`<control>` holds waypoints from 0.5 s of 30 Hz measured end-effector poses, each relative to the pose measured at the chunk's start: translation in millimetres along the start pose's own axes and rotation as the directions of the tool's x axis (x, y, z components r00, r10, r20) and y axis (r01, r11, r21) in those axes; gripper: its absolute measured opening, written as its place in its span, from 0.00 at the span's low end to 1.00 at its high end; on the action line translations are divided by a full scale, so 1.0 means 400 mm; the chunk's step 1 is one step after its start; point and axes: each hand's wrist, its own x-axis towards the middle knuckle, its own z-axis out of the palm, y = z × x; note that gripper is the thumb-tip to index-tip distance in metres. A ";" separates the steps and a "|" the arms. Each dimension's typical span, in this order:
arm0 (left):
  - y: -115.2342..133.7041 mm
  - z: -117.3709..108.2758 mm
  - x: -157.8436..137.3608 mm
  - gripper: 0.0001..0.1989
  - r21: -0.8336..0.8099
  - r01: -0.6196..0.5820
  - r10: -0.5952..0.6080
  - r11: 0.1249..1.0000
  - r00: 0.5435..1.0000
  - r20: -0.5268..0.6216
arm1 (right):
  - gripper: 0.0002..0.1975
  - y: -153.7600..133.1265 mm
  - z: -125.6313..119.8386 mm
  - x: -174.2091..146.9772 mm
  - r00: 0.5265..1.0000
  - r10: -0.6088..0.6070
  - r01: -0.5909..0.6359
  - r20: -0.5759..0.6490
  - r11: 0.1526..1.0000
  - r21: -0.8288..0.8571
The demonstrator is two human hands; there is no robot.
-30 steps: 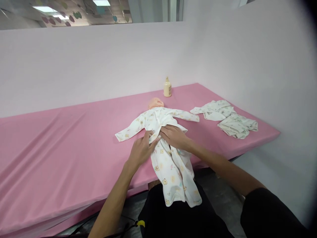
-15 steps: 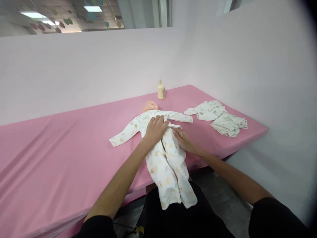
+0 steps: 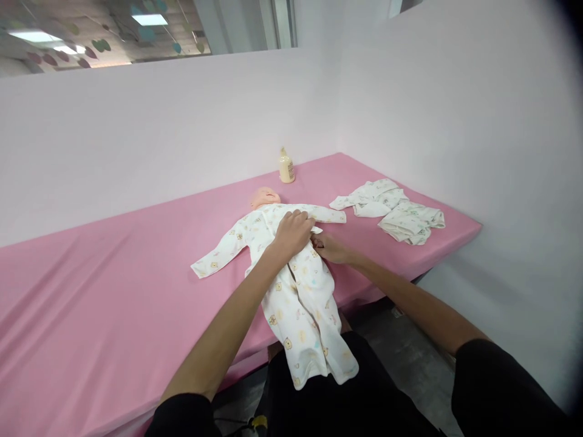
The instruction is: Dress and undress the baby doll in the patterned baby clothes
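A white baby romper (image 3: 300, 309) with small bear prints clothes a doll (image 3: 265, 197), whose head shows above the collar. Both sleeves are spread sideways, and the legs hang over the near table edge. On the chest of the romper lies my left hand (image 3: 295, 232), fingers curled onto the cloth. My right hand (image 3: 331, 247) is closed at the romper's side, just right of the left hand, with its fingers bent around the fabric. A dark slit runs down the romper's front between the legs. The fingertips of both hands are partly hidden.
A pink-covered table (image 3: 113, 291) stands against white walls. Behind the doll is a cream pump bottle (image 3: 286, 167). Folded white printed baby clothes (image 3: 410, 221) lie at the right. A mirror or window (image 3: 104, 36) is at the upper left.
My right hand's fingers have curled in from a straighter pose at the romper's side. The left hand stays on the chest. The whole view has shifted slightly.
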 end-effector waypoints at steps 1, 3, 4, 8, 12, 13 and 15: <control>0.005 0.001 0.003 0.11 0.005 -0.017 0.017 1.000 1.000 0.004 | 0.07 0.004 0.000 0.004 1.000 -0.007 0.007 0.014 1.000 0.001; 0.015 0.003 0.002 0.11 0.003 -0.047 0.047 0.999 0.999 -0.011 | 0.08 0.012 0.003 0.010 1.000 -0.001 0.001 -0.003 1.000 -0.024; 0.018 0.004 -0.002 0.11 0.005 -0.055 0.055 0.998 0.998 -0.021 | 0.08 0.014 0.007 0.012 0.999 0.015 -0.016 -0.030 0.998 -0.053; 0.025 0.010 -0.033 0.12 0.041 -0.096 0.098 0.995 0.994 -0.054 | 0.06 0.011 0.030 0.018 0.983 0.090 -0.116 -0.159 0.980 -0.161; 0.022 0.015 -0.067 0.10 0.091 -0.162 0.173 0.983 0.977 -0.128 | 0.05 -0.009 0.053 0.030 0.958 0.147 -0.180 -0.246 0.976 -0.119; 0.020 0.016 -0.074 0.09 0.096 -0.167 0.179 0.981 0.973 -0.143 | 0.06 -0.015 0.058 0.035 0.950 0.168 -0.201 -0.265 0.974 -0.104; 0.016 0.015 -0.087 0.09 0.095 -0.162 0.176 0.982 0.972 -0.154 | 0.06 -0.025 0.064 0.042 0.935 0.204 -0.235 -0.289 0.969 -0.078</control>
